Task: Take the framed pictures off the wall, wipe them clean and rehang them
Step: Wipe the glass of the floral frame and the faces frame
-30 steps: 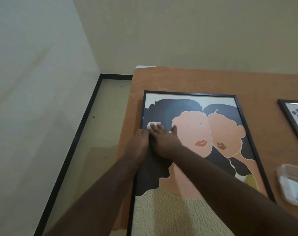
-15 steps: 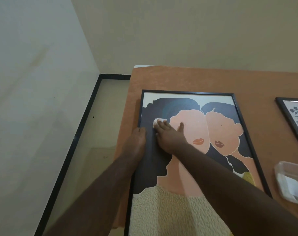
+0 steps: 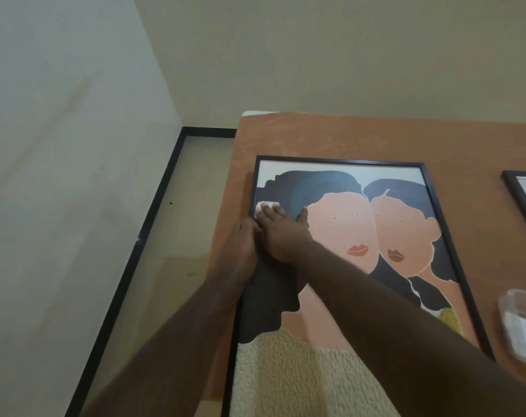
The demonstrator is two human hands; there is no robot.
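A large black-framed picture [image 3: 406, 236] of two faces lies flat on the orange-brown table [image 3: 346, 136]. My right hand [image 3: 281, 233] lies flat on the glass near the picture's left edge, fingers straight, pressing a small white wipe [image 3: 263, 206] under the fingertips. My left hand [image 3: 240, 242] rests on the left side of the frame, just beside the right hand and touching it. Its fingers are mostly hidden by the back of the hand.
A second, smaller black-framed picture [image 3: 523, 194] lies at the table's right edge of view. A clear plastic container [image 3: 520, 323] sits at the lower right. The floor [image 3: 171, 266] with a black skirting lies left of the table, walls behind.
My right hand has slid the wipe leftward across the glass, from near the left face toward the frame's left edge. The left hand has stayed on the frame's side.
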